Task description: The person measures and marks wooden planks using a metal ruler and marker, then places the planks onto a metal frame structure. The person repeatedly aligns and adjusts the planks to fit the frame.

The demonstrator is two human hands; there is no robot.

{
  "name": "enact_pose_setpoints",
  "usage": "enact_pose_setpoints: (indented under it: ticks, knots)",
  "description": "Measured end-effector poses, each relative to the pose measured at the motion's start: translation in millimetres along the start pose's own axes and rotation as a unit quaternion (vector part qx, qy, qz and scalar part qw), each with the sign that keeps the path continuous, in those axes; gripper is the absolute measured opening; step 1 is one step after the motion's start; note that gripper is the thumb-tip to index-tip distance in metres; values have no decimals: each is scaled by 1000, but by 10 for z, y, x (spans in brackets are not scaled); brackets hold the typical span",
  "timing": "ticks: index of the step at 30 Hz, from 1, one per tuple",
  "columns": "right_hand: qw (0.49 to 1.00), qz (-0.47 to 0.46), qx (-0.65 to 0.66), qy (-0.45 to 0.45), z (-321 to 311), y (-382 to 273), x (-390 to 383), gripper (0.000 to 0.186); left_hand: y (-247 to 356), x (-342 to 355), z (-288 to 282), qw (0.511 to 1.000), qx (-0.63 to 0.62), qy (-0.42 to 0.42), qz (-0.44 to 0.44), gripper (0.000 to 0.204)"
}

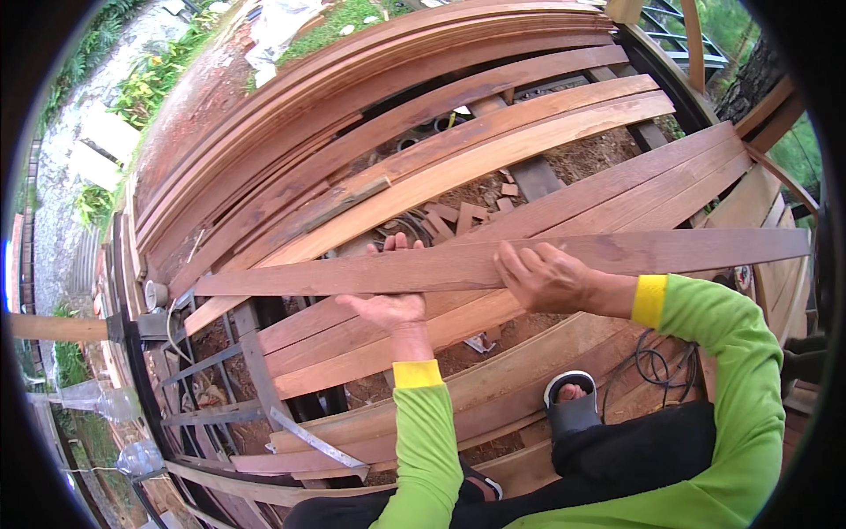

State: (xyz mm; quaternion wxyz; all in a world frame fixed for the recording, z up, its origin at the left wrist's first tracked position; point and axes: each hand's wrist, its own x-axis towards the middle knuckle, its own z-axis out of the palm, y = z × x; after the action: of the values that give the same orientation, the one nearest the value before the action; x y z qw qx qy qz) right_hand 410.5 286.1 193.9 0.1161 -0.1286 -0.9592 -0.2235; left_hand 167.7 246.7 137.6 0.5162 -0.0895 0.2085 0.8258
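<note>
A long reddish-brown wooden board [352, 273] lies across the middle of the view, raised over the other boards. My left hand [394, 310] is palm up beneath it, bearing its left part. Thumb and palm show at the near edge, fingertips at the far edge; the board hides the rest. Farther right, my right hand [548, 277] grips the same board from the near side, fingers bent over its upper face. Below the held board run laid boards [608, 189] with gaps between them, resting on dark metal joists [536, 179].
Stacked boards [264, 141] fill the far left. Wood offcuts [463, 216] lie on soil between the joists. A black cable [661, 366] coils near my sandalled foot [573, 397]. A loose metal strip [322, 445] lies at the near left. A tree trunk [756, 84] stands far right.
</note>
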Motion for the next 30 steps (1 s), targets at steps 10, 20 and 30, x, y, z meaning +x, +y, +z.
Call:
enact_pose_setpoints:
  ticks: [10, 20, 30]
  knots:
    - [995, -37, 86, -18, -881, -88, -208, 35, 333, -248, -57, 993, 28, -70, 96, 83]
    - [852, 153, 439, -239, -611, -688, -647, 19, 681, -436, 82, 981, 38, -146, 125, 90]
    - [521, 551, 644, 99, 25, -969, -992, 29, 679, -592, 61, 987, 115, -24, 111, 93]
